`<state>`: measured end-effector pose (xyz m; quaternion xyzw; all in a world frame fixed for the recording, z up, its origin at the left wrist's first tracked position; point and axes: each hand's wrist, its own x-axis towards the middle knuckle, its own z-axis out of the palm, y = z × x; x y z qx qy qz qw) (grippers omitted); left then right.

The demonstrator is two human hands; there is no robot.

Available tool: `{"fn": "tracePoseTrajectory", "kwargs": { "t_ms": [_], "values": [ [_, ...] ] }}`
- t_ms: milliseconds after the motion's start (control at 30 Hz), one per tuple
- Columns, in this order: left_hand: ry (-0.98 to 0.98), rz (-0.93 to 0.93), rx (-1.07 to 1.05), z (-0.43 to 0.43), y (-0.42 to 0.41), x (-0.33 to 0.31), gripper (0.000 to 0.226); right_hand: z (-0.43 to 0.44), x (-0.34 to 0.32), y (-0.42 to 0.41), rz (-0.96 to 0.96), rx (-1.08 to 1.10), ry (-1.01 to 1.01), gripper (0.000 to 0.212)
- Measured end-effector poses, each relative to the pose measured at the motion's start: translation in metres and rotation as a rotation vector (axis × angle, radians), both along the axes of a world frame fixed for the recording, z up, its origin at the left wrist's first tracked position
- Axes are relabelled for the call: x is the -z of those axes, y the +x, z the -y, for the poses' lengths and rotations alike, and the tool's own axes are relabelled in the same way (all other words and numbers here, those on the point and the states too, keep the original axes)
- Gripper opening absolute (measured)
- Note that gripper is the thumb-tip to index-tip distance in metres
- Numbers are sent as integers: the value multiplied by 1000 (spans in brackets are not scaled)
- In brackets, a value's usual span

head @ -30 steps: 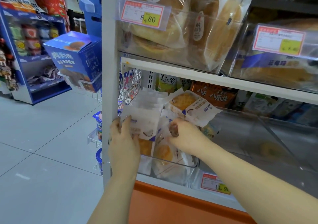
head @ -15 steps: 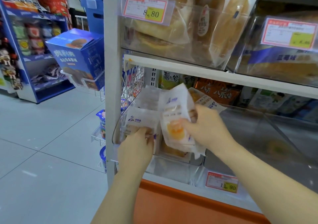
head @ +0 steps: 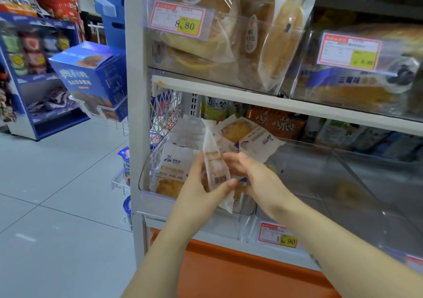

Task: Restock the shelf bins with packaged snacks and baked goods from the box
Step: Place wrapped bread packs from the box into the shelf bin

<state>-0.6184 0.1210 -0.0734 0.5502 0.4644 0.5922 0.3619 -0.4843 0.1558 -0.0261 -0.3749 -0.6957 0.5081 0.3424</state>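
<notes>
Grey tiled floor stretches left. A blue display rack stands far left. A blue carton tilts in a clear holder beside a white post. Price tags read 8.80 and 11.90. An orange base panel runs below.

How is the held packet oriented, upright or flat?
Upright: the packet stands on end, gripped by the left hand and right hand.
</notes>
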Motion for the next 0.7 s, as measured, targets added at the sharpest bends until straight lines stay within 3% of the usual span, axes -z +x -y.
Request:
{"fn": "tracePoseTrajectory", "kwargs": {
  "t_ms": [133, 233, 333, 400, 467, 533, 600, 700],
  "values": [
    [-24, 33, -198, -6, -1, 3, 46, -4, -4, 6, 75, -93, -40, 39],
    [-17, 35, -238, -12, -7, 3, 49, -9, -16, 9, 233, 2, 234, 27],
    [3, 59, -151, -13, -12, 2, 53, -24, -25, 16, 461, 120, 564, 62],
    [10, 62, -55, -13, -13, 3, 53, -33, -28, 18, 561, 87, 622, 87],
    [1, 65, 9, -14, -11, 5, 52, -41, -30, 18, 683, 67, 614, 97],
    [-2, 1, 19, -17, -9, 7, 54, -45, -31, 19, 769, 72, 582, 87],
    [1, -84, -25, -20, -6, 10, 54, -45, -32, 18, 796, 85, 615, 64],
    [53, -410, -303, -26, -5, 17, 55, -42, -32, 9, 784, 187, 775, 44]
  ]
}}
